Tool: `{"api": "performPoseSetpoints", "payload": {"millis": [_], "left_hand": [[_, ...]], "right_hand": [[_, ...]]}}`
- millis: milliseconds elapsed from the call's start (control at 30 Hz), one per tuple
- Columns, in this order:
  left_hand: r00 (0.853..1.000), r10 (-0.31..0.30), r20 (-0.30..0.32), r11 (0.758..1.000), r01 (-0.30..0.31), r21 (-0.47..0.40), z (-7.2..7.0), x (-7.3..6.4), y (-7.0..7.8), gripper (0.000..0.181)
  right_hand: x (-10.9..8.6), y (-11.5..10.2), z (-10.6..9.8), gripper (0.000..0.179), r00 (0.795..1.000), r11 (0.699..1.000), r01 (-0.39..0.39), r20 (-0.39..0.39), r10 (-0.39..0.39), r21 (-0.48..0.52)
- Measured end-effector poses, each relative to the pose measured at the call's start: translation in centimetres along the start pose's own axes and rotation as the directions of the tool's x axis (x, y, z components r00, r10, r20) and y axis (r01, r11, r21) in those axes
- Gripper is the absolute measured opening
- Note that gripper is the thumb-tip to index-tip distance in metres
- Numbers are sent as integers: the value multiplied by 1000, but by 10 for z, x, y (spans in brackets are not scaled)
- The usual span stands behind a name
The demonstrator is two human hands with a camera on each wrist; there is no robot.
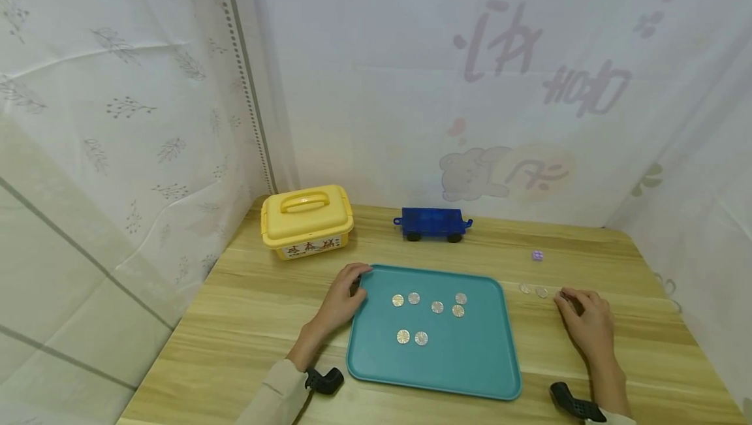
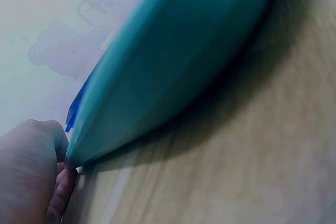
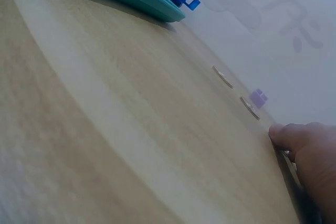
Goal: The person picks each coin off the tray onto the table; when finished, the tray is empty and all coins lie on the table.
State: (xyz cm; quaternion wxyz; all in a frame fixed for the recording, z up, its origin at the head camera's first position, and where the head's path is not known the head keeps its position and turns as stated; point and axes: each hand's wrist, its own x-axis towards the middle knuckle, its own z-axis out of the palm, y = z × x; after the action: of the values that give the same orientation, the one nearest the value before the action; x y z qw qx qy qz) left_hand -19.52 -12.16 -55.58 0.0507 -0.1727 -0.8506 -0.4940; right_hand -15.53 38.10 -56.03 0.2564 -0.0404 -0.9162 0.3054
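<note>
On the wood-grain tabletop [image 1: 235,320], two coins [image 1: 541,292] are laid in a left-right row just left of the nearer right hand [image 1: 592,326], its fingers bent, any hold impossible to tell; a teal tray [image 1: 435,363] is gripped at its far-left corner by the left hand [image 1: 343,296].

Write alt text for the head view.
A person's left grip touches the far-left corner of a teal tray with seven discs; the right grip rests beside two more. Behind sit a yellow box, blue wagon and purple block.
</note>
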Motion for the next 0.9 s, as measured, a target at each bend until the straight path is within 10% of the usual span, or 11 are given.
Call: {"api": "performPoseSetpoints", "payload": {"millis": [433, 900], "left_hand": [[999, 41, -19, 999, -41, 17, 0, -1, -1, 45], [999, 31, -16, 999, -31, 10, 1, -1, 0, 45]], "right_hand": [[2, -17, -5, 34, 993, 987, -76, 97, 62, 142], [-6, -94, 36, 24, 904, 958, 228, 327, -275, 175]]}}
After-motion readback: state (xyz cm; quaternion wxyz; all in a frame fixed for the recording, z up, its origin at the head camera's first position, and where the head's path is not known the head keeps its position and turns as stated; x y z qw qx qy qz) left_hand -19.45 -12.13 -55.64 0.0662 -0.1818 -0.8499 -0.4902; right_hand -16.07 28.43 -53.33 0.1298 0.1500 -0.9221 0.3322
